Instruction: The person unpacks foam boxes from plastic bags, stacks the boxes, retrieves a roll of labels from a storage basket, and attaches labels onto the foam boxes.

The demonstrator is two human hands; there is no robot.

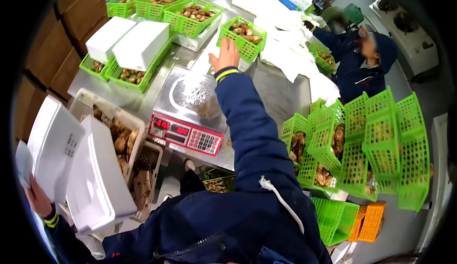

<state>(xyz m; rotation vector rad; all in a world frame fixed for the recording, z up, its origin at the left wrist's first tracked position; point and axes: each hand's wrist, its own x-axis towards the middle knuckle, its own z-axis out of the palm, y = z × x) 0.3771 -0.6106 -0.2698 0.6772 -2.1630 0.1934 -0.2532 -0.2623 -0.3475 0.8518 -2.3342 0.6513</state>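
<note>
At the left edge, my left hand (39, 197) grips the side of a white foam box (54, 142), which stands tilted; part of that hand is cut off by the dark border. My right hand (225, 55) reaches across the table, fingers apart, at the near corner of a green plastic basket (248, 50) of brown-and-white mushrooms (245, 31). Whether the fingertips touch its rim is hard to tell. Below my right forearm sits a red-fronted digital scale (185, 135) with a wet steel pan (190, 95) and lit red digits.
A pale crate (135, 117) of mushrooms and another foam box (97, 178) lie left. Foam boxes (142, 45) and filled green baskets (193, 18) stand at the back left. Stacked green baskets (381, 135) rise right. A co-worker (364, 66) is beyond white sheets (281, 49).
</note>
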